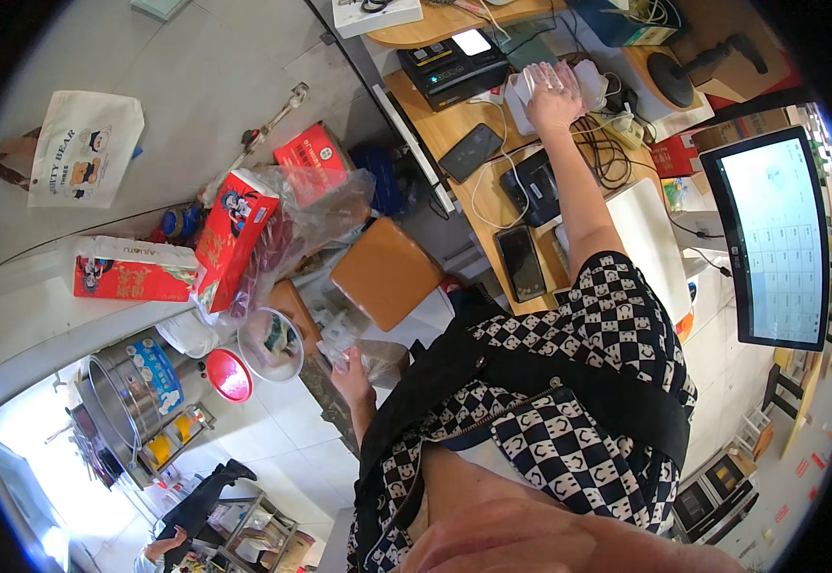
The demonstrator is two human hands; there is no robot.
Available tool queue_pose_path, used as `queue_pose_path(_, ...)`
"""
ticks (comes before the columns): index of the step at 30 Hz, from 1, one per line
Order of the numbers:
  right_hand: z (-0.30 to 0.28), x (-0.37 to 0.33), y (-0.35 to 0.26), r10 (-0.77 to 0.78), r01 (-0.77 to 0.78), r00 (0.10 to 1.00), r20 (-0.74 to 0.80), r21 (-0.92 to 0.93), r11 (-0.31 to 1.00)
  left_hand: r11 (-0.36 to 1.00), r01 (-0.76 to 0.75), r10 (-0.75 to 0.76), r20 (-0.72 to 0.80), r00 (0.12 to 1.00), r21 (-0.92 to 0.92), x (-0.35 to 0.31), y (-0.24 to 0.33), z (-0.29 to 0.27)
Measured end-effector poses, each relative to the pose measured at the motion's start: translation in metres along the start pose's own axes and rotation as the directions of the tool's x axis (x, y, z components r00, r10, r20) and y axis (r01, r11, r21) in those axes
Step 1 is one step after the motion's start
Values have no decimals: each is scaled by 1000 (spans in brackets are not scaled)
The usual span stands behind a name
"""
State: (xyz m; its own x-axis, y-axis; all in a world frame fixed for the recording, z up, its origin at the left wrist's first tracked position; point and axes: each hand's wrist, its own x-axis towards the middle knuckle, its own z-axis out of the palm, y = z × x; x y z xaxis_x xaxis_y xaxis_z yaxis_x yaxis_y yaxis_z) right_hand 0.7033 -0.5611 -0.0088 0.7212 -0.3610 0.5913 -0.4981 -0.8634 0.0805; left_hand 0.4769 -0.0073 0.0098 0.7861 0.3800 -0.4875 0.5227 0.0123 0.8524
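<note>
My right arm stretches across the wooden desk (490,260). At its far side, my right hand (555,103) has its fingers closed over crinkled clear plastic (538,74), whose contents I cannot make out. A white box (518,103) lies right beside that hand. Lower on the left, my left hand (350,377) is closed on a clear plastic bag (378,361) with something dull brownish in it. Close to the left hand are a clear round tub (271,344) with dark and green contents, and a brown stool seat (386,273).
The desk holds a black printer (454,69), two phones (471,152), a black device (532,187) and tangled cables (609,158). A monitor (771,239) stands to the right. Red cartons (234,239), a red bowl (229,374) and a metal pot (115,392) are on the left. Another person's dark-clothed leg (201,501) shows lower left.
</note>
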Motion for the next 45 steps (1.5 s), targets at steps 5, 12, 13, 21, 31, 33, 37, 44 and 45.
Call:
queue_pose_path(5, -6, -4, -13, -1, 6, 997, 73, -68, 998, 999, 44, -45, -40, 998, -19, -7, 1, -11)
queue_pose_path(12, 10, -3, -9, -90, 85, 994, -63, -83, 993, 994, 109, -110, -85, 990, -14, -8, -2, -17)
queue_pose_path(13, 9, -3, -11, -106, 98, 991, -84, -88, 991, 994, 105, -107, -89, 990, -23, -8, -2, -18)
queue_pose_path(21, 4, -4, -33, -73, 104, 980, 188, -163, 981, 989, 116, -125, -108, 986, -87, -7, -15, -30)
queue_pose_path(31, -64, 14, -37, 131, -105, 865, 484, -82, 991, 976, 90, -108, -82, 991, -197, -10, -29, -52)
queue_pose_path(33, -54, 9, -32, 115, -96, 896, 430, -65, 993, 974, 89, -110, -89, 990, -210, -11, -32, -58)
queue_pose_path(37, -36, 5, -26, 121, -9, 820, 559, -200, 980, 962, 63, -92, -98, 991, -265, -13, -37, -66)
queue_pose_path(44, -152, -43, -138, 122, 96, 805, 581, -330, 939, 927, 67, -181, -282, 942, -370, -26, -75, -159)
queue_pose_path(45, -135, -62, -124, -24, 124, 841, 540, -150, 981, 947, 54, -141, -261, 955, -316, -27, -85, -182)
